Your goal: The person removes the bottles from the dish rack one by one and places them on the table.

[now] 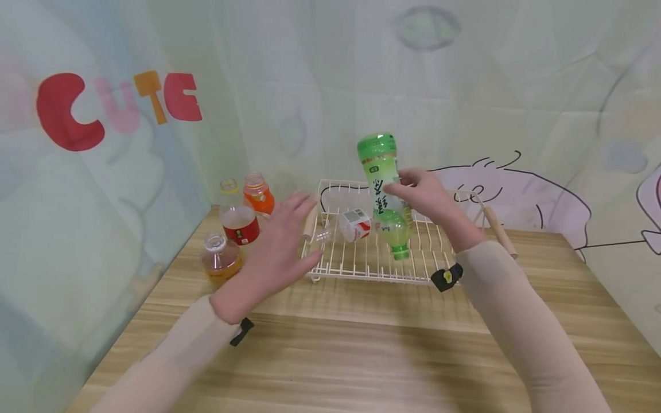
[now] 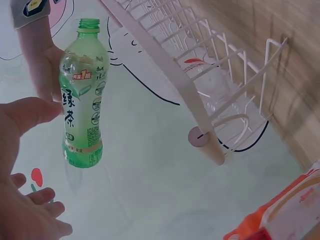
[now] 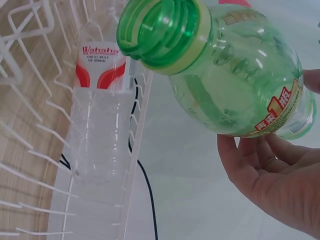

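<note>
My right hand (image 1: 426,195) grips an uncapped green tea bottle (image 1: 384,192) by its side. The bottle hangs over the wire rack (image 1: 372,279), slightly tilted, its mouth pointing down and its green base up. Inside the rack lies a clear water bottle (image 3: 102,130) with a red and white label, on its side. My left hand (image 1: 276,246) is in the air by the rack's left end, fingers spread and holding nothing. In the left wrist view its thumb (image 2: 35,112) appears close to the green bottle; whether they touch cannot be told.
Left of the rack stand three bottles: a clear one with a red label (image 1: 241,230), one with an orange label (image 1: 260,198) and one with a yellow-orange band (image 1: 222,261). Wooden handles (image 1: 500,229) edge the rack's ends. A printed curtain (image 1: 330,103) hangs behind the wooden table (image 1: 330,355).
</note>
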Tool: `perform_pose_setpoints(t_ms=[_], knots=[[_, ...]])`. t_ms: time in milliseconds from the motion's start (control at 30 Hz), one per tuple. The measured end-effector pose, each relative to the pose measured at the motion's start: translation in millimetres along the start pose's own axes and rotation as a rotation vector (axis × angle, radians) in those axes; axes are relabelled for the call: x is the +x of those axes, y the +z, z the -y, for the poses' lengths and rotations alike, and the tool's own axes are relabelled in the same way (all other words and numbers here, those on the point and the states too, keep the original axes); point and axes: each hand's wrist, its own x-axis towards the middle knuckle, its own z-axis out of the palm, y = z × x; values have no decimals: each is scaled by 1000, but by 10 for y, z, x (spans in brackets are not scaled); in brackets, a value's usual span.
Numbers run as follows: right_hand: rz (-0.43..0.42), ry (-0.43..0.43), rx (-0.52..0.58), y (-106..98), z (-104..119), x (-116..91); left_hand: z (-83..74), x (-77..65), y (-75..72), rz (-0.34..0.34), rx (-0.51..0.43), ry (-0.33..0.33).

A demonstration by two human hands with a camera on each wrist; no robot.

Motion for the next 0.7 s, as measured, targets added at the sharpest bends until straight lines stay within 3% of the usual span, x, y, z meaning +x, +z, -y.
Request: perform_pose_setpoints(t_ms=[267, 467, 700], knots=[[91, -67, -16, 79, 103, -103, -1, 113, 25, -5, 57, 82], [142, -95, -55, 140, 155, -177, 69, 168, 67, -66, 88, 164], [181, -120, -87, 216, 193, -260, 86, 212, 75, -67, 129, 179]])
